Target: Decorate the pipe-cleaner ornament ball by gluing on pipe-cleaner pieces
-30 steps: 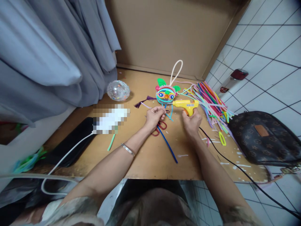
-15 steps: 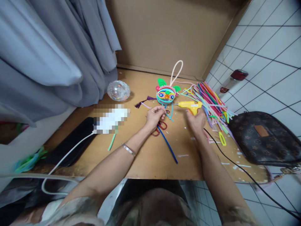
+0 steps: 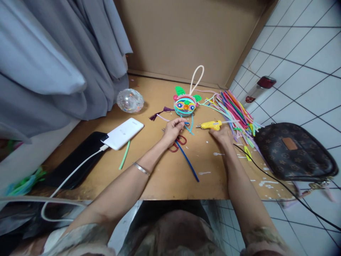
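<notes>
Cardboard-backed wooden tabletop [image 3: 165, 170], grey curtain [image 3: 53, 64] at its left, white tiled floor [image 3: 306, 53] at its right. Left hand [image 3: 172, 128]: fingers curled, tips pinching a thin strand just below the colourful pipe-cleaner ornament [image 3: 185, 104]. Right hand [image 3: 222, 134]: fingers loosely bent over the handle of the yellow glue gun [image 3: 210, 124], which lies on the tabletop beside the ornament.

On the wooden table [image 3: 165, 177] there is one yellow glue gun [image 3: 210, 124], one colourful pipe-cleaner figure [image 3: 185, 104], one pair of red scissors [image 3: 177, 144], one clear glitter ball [image 3: 130, 100], one white power bank [image 3: 122, 133] and one black phone [image 3: 77, 161]. One big heap of pipe cleaners [image 3: 234, 110] lies at the right, too many to count. Separate from it I count one blue pipe cleaner [image 3: 188, 161] and one green pipe cleaner [image 3: 124, 160]. There is one brown handbag [image 3: 293, 153], one bottle with a red cap [image 3: 257, 89], and two hands.
</notes>
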Motion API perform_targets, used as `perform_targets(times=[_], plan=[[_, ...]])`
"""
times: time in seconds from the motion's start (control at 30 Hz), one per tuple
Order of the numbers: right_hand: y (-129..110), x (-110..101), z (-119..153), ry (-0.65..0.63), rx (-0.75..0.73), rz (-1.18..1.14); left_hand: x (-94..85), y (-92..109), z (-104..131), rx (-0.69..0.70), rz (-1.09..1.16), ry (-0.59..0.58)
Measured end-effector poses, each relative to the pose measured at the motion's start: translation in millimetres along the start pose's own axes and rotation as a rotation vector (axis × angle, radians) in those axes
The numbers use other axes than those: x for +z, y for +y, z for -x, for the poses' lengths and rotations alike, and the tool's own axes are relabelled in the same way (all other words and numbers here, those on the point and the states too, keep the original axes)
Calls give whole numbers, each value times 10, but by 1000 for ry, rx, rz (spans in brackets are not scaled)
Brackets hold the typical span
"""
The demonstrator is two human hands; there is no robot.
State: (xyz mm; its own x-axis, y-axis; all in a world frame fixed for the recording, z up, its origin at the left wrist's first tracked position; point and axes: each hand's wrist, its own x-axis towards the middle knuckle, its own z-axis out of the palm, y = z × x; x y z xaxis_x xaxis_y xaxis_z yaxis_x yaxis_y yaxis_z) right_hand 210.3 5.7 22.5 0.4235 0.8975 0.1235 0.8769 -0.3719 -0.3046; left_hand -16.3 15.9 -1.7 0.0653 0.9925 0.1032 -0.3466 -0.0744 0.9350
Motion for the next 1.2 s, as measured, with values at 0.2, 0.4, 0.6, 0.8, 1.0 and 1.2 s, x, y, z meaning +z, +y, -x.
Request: perform_targets(times=[0.2,0.4,0.6,0.8,1.0,1.2], plan=[[-114,-89,142,82,6,231,-28,-11,11,31,-102,-62],[-89,-124,191,333,-251,-52,-26,-60,35,127,-223,-132],[-241,-30,252,117,-557,-485,-23,-87,119,343,-545,-288],[-362,-41,361,-165,-625,-572,-11,-44,167,436,-682,-328],[-399,-102,408,-279,-555,-527,14,-4,192,427,-710,-337],[-399,-93,416,-293,-548,-564,41,5,202,335,-589,-297]])
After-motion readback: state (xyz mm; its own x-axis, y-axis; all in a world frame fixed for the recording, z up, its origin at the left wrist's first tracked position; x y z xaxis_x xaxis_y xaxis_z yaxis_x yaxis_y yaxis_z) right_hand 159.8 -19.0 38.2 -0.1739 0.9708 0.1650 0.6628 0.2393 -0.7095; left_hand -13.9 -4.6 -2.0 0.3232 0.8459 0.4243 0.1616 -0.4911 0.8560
